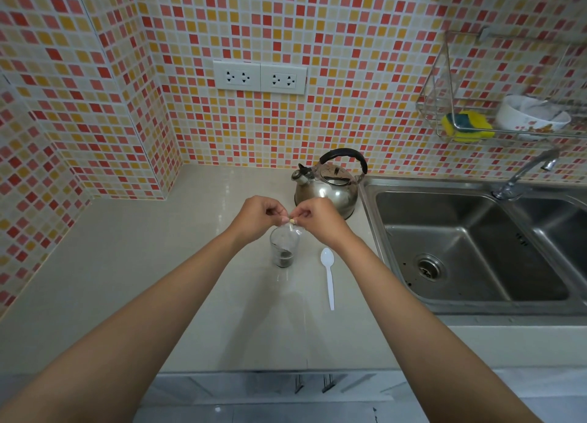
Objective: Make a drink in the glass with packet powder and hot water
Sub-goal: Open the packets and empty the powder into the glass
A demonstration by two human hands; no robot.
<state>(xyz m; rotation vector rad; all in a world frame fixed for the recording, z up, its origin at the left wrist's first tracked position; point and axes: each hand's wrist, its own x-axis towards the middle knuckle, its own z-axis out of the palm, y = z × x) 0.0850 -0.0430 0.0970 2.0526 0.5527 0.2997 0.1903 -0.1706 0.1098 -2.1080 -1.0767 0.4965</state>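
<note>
A small clear glass (283,251) stands on the beige counter (158,279) with dark powder at its bottom. Right above its rim, my left hand (259,217) and my right hand (319,220) both pinch the top of a small clear plastic packet (293,227), which hangs over the glass. A bit of yellowish band shows between my fingertips. A steel kettle (328,187) with a black handle sits behind the glass. To the right of the glass a white plastic spoon (328,275) lies flat on the counter.
A steel double sink (470,248) with a tap (524,174) fills the right side. Above it a wire rack (444,104) holds a yellow sponge (467,125) and a white bowl (530,117). Two wall sockets (259,77) are on the tiled wall.
</note>
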